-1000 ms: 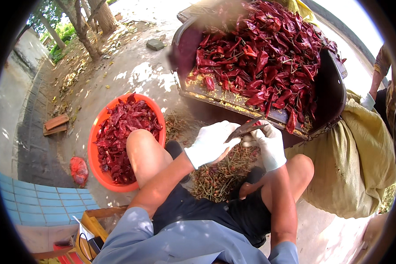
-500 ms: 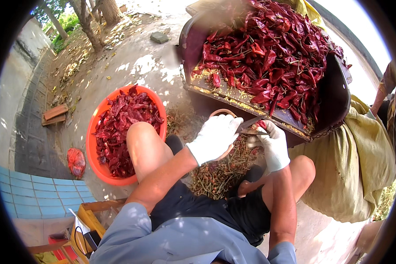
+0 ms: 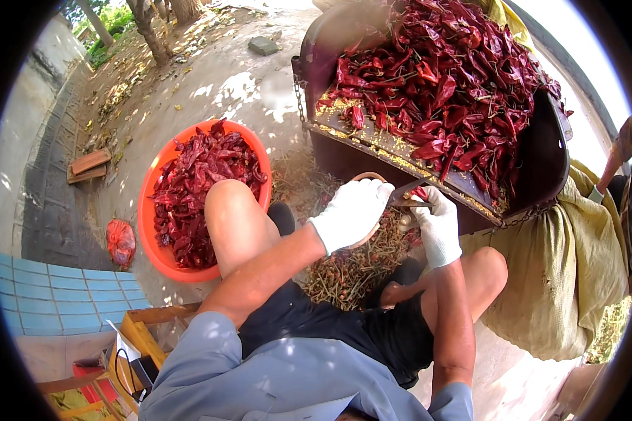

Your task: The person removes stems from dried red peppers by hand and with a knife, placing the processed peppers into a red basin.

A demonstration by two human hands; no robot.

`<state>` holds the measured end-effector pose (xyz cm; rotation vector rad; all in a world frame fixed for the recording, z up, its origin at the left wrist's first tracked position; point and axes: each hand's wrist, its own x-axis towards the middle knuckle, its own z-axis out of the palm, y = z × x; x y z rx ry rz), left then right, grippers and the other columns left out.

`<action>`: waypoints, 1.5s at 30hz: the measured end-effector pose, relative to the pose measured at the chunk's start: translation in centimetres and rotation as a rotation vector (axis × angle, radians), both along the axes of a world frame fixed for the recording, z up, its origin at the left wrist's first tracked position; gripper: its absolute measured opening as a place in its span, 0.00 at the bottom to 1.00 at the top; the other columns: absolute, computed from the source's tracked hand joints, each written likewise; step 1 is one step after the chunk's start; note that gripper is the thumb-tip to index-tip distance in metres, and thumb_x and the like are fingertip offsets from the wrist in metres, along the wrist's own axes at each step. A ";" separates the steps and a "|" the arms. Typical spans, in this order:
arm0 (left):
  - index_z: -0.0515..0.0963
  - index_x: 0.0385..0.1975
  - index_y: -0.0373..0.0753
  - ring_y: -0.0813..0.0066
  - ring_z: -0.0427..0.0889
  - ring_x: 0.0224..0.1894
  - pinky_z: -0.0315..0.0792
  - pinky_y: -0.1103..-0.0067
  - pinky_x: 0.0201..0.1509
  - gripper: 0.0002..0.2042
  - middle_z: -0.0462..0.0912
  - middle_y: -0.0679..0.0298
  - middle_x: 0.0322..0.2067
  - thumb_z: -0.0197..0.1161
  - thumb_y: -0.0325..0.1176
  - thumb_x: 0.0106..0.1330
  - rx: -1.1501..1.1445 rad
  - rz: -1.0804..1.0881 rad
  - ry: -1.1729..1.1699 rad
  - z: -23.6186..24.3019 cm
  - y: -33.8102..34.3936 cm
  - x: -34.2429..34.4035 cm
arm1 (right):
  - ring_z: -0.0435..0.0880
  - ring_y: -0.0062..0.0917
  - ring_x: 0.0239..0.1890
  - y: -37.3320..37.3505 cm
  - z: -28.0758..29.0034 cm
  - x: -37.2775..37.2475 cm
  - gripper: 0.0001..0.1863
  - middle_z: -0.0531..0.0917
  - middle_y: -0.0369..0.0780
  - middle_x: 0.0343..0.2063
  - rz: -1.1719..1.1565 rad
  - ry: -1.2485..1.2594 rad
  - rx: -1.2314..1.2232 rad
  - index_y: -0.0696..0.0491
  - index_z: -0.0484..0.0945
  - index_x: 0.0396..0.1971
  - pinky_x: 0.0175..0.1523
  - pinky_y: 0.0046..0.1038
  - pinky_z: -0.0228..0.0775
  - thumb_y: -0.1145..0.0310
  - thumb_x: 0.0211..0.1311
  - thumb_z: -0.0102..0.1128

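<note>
My left hand, in a white glove, is closed on large shears with tan loop handles and dark blades. My right hand, also gloved, pinches a red dried chili at the blades. Beneath both hands lies a heap of cut stems and debris on the ground between my legs. An orange basin full of red chilies stands beside my left knee. In front of me, a dark metal bin holds a large heap of dried chilies, with yellow seeds along its front ledge.
Yellow woven sacking is at the right, beside another person's arm. Bricks, a red bag and a wall are at the left. A blue-tiled ledge and wooden frame are at lower left; trees stand beyond.
The red chili has come into sight between my right fingers, and the shears' tan handle now shows behind my left hand. Both hands appear slightly higher in the picture as the view shifts.
</note>
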<state>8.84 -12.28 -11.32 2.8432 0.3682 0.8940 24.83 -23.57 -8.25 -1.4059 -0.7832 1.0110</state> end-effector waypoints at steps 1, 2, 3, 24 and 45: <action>0.73 0.41 0.31 0.54 0.81 0.32 0.75 0.66 0.34 0.09 0.79 0.52 0.31 0.51 0.29 0.67 -0.027 0.002 -0.021 0.0 0.0 0.2 | 0.82 0.18 0.27 0.0 -0.3 0.1 0.05 0.83 0.40 0.35 -0.003 -0.023 0.000 0.61 0.76 0.40 0.33 0.22 0.82 0.80 0.69 0.51; 0.73 0.40 0.32 0.54 0.81 0.29 0.75 0.66 0.32 0.08 0.79 0.53 0.29 0.50 0.29 0.69 -0.055 0.003 -0.041 -0.1 -0.1 0.3 | 0.82 0.18 0.27 0.0 -0.4 0.1 0.05 0.83 0.39 0.35 -0.019 -0.053 0.009 0.61 0.76 0.40 0.33 0.22 0.82 0.79 0.69 0.52; 0.72 0.39 0.33 0.53 0.80 0.27 0.75 0.66 0.31 0.08 0.78 0.54 0.27 0.50 0.30 0.70 -0.175 -0.010 -0.033 -0.3 -0.2 0.2 | 0.82 0.18 0.28 0.0 -0.5 -0.1 0.05 0.83 0.38 0.36 -0.037 -0.083 0.017 0.61 0.77 0.40 0.33 0.22 0.82 0.78 0.69 0.52; 0.78 0.49 0.39 0.79 0.76 0.18 0.71 0.78 0.22 0.15 0.76 0.66 0.18 0.60 0.40 0.69 -0.943 0.368 0.081 0.7 7.6 -4.8 | 0.82 0.19 0.23 1.0 -0.3 1.5 0.10 0.83 0.39 0.30 -0.259 -0.032 0.024 0.63 0.78 0.43 0.29 0.22 0.81 0.73 0.67 0.60; 0.80 0.53 0.50 0.62 0.82 0.41 0.77 0.70 0.41 0.20 0.77 0.63 0.40 0.64 0.32 0.59 0.304 0.266 0.467 1.6 16.3 5.0 | 0.82 0.18 0.25 0.7 0.3 3.2 0.08 0.82 0.37 0.30 -0.294 0.128 0.056 0.59 0.78 0.41 0.32 0.23 0.83 0.70 0.69 0.59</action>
